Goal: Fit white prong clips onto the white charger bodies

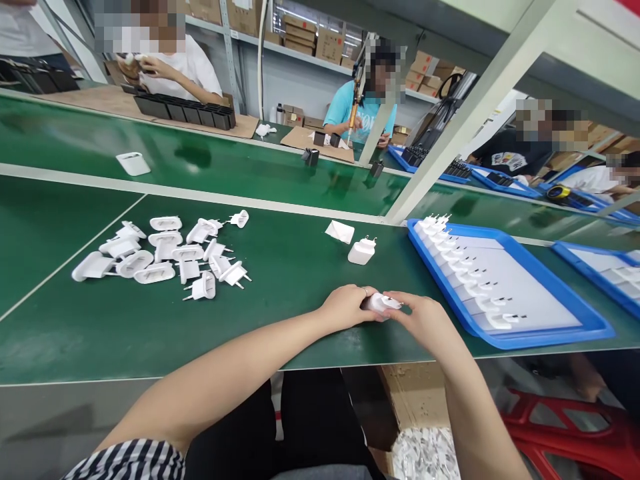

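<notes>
Just above the green table near its front edge, my left hand (347, 307) and my right hand (417, 317) hold a white plug charger (383, 303) between them. Both hands are closed on it, and fingers hide part of its body. A second white charger (361, 251) with its pins up stands beyond my hands, beside a small white paper piece (340, 231). To the left lies a loose pile of white plug adapters (170, 250), with two-pin ends showing on several.
A blue tray (545, 337) on the right holds a row of white chargers (465, 273). Another blue tray (565, 250) stands farther right. A slanted metal post (450, 127) rises behind the first tray. A white piece (133, 164) lies on the far belt. Several people work across the table.
</notes>
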`<action>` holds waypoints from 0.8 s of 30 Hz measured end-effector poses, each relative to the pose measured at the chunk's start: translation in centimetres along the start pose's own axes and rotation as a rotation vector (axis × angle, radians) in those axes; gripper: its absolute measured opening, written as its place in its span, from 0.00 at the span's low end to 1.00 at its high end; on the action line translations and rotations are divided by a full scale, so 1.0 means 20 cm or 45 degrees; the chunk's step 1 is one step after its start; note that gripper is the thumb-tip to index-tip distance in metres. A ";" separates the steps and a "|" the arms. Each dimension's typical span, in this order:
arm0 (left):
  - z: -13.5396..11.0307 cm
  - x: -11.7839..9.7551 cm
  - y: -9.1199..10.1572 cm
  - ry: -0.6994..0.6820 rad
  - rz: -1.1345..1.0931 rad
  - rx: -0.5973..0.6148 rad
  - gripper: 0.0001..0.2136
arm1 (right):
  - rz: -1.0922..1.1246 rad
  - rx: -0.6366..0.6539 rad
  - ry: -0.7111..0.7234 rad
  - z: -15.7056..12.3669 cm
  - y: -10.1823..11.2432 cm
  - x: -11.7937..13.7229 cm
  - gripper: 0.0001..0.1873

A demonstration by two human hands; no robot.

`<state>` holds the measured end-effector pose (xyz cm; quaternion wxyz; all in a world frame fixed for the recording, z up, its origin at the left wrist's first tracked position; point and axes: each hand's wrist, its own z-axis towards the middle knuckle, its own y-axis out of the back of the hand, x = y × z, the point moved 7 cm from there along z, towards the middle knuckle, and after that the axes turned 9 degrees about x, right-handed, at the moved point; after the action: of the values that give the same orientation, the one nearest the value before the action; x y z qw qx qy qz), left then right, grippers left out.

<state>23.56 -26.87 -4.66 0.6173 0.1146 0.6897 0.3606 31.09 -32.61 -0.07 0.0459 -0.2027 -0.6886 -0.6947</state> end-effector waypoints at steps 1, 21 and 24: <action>-0.01 0.00 0.00 0.014 0.017 -0.011 0.19 | -0.057 0.047 -0.012 0.01 0.00 0.01 0.09; 0.08 -0.26 0.07 0.191 0.731 0.524 0.10 | -0.209 0.476 0.022 0.06 -0.01 0.07 0.06; 0.08 -0.26 0.09 0.164 0.733 0.523 0.10 | -0.145 0.495 0.011 0.06 -0.02 0.06 0.07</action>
<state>25.67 -28.18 0.50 0.4097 0.4029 0.7248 0.3801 30.16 -31.11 -0.05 0.0478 -0.1479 -0.8199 -0.5511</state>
